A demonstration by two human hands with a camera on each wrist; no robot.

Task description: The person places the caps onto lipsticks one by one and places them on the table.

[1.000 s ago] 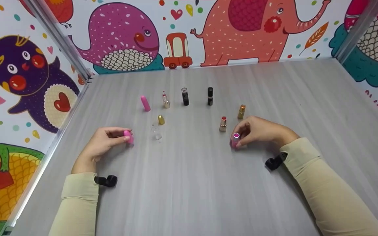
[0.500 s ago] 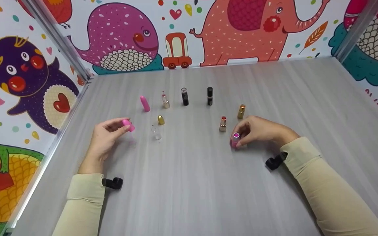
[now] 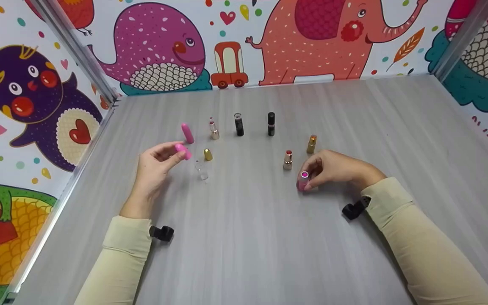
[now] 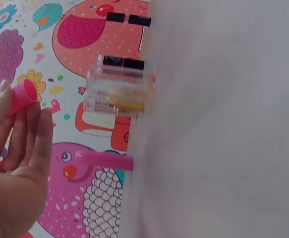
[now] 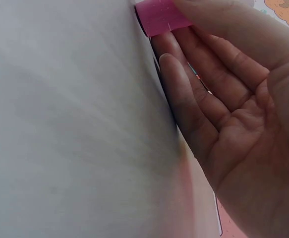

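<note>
My left hand (image 3: 155, 169) pinches a pink lipstick cap (image 3: 183, 151) between thumb and fingers. In the left wrist view, the cap (image 4: 24, 97) is off the table with its hollow end facing out. Just beyond it stands another pink cap-shaped piece (image 3: 187, 133). At the right, my right hand (image 3: 333, 169) grips a pink lipstick (image 3: 304, 181) that stands upright on the table, its top uncovered. The right wrist view shows only the pink base (image 5: 164, 18) under the thumb. Near that hand stand a red lipstick (image 3: 287, 161) and a gold lipstick (image 3: 311, 144).
A gold cap (image 3: 208, 155) and a clear cap (image 3: 203, 172) stand right of my left hand. Farther back are a lipstick with a clear cap (image 3: 214, 129), a black tube with a clear top (image 3: 239, 125) and a black tube (image 3: 271, 124). Printed walls (image 3: 252, 42) border the grey table.
My left hand has lifted the pink cap off the table and carried it away from me and to the right. My right hand and its lipstick have stayed in place.
</note>
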